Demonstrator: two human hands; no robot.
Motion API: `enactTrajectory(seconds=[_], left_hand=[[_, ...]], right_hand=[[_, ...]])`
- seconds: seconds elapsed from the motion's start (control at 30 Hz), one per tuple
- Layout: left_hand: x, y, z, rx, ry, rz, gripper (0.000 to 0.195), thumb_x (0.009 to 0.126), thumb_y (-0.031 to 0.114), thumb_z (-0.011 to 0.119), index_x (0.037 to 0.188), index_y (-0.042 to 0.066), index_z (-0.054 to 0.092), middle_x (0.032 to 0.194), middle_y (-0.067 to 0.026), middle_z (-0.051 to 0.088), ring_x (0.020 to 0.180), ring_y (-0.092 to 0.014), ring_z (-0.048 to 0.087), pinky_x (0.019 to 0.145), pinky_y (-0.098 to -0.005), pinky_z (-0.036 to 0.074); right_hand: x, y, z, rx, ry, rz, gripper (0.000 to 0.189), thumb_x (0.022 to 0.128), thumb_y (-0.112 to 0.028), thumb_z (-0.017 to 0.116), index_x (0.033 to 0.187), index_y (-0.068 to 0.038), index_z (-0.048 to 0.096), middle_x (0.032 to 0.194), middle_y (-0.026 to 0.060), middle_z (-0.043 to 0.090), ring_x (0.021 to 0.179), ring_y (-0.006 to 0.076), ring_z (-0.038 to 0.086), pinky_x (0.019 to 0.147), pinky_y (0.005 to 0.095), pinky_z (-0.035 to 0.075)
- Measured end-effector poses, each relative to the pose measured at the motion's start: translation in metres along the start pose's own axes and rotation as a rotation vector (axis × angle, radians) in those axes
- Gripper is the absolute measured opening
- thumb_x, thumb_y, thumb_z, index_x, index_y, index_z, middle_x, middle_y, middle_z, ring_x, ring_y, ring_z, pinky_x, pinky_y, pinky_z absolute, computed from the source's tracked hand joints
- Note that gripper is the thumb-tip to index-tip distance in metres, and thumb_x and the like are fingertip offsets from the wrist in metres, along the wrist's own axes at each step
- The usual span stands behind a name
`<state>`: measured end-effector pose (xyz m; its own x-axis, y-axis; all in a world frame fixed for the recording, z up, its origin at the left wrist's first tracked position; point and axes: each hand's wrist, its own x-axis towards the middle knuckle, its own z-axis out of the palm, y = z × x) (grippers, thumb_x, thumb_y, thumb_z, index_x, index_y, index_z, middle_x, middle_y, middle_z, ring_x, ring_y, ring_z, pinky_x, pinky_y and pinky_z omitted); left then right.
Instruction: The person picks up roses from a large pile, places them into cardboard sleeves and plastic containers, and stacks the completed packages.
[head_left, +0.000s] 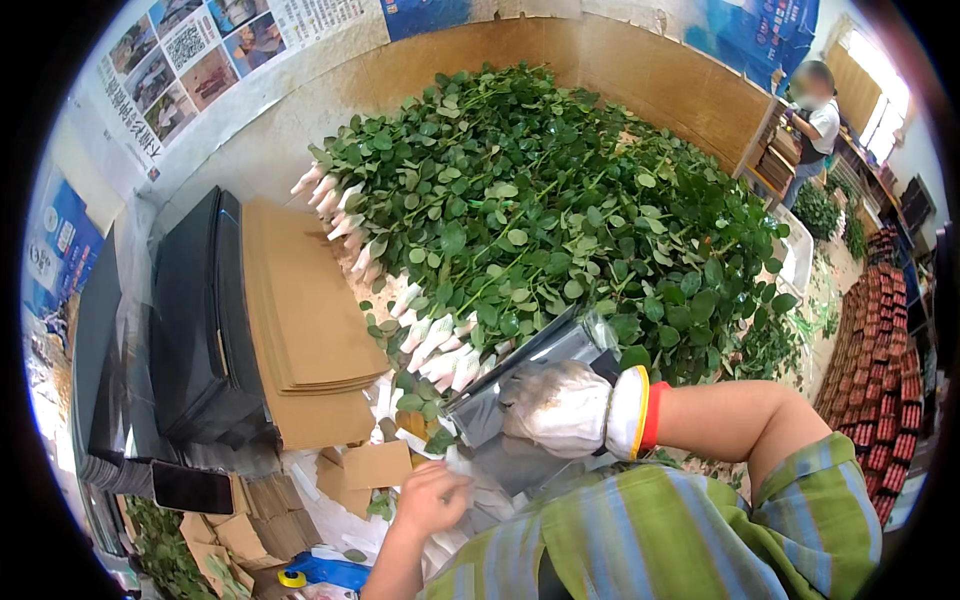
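Note:
In a white work glove with a yellow and red cuff, my right hand (559, 409) lies over a sheet of clear plastic wrap (480, 422) with a dark edge. Its fingers are hidden, so its grip cannot be told. My left hand (433, 496) is bare, blurred and loosely curled beside white paper scraps (499, 491); whether it holds anything is unclear. Beyond both hands lies a large heap of leafy green stems (525, 217), probably roses. Along the heap's left side, several pale heads in white netting sleeves (439, 341) stick out.
Left of the heap stand brown cardboard sheets (315, 300) and black sheets (187, 315). A phone (192, 487), small cardboard pieces (277, 517) and a blue tape dispenser (330, 571) lie nearer. A person (814, 127) stands by a shelf; red-brown bundles (870, 360) are stacked at right.

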<state>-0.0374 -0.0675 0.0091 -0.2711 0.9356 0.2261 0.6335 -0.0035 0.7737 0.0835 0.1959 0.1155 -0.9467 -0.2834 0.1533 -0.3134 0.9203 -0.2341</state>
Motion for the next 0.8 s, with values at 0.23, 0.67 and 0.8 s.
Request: enactTrajectory(seconds=[0.23, 0.67, 0.8], left_hand=[[0.074, 0.069, 0.048, 0.429, 0.283, -0.098, 0.109, 0.06, 0.033, 0.091, 0.149, 0.011, 0.032, 0.145, -0.0179, 0.039, 0.126, -0.038, 0.044, 0.102, -0.0464, 0.038], [0.091, 0.069, 0.067, 0.453, 0.376, -0.377, 0.034, 0.081, 0.029, 0.075, 0.115, 0.031, 0.073, 0.121, -0.0069, 0.055, 0.105, -0.029, 0.05, 0.091, -0.0402, 0.04], [0.091, 0.063, 0.072, 0.565, 0.502, -0.384, 0.016, 0.078, 0.018, 0.07, 0.092, 0.016, 0.077, 0.106, -0.0051, 0.058, 0.102, -0.027, 0.05, 0.087, -0.0395, 0.039]], right_hand=[[0.013, 0.028, 0.04, 0.13, 0.16, -0.102, 0.023, 0.074, -0.025, 0.066, 0.085, -0.005, 0.065, 0.087, 0.0191, 0.065, 0.079, 0.0387, 0.064, 0.069, 0.0472, 0.052], [-0.06, 0.035, -0.095, -0.571, 0.19, 0.212, 0.045, 0.072, -0.012, 0.068, 0.115, -0.003, 0.058, 0.114, 0.0186, 0.06, 0.113, 0.04, 0.053, 0.098, 0.0568, 0.04], [-0.002, -0.016, -0.044, 0.251, 0.04, -0.081, 0.062, 0.068, -0.024, 0.073, 0.121, 0.001, 0.053, 0.114, 0.0227, 0.059, 0.112, 0.0394, 0.055, 0.097, 0.0507, 0.042]])
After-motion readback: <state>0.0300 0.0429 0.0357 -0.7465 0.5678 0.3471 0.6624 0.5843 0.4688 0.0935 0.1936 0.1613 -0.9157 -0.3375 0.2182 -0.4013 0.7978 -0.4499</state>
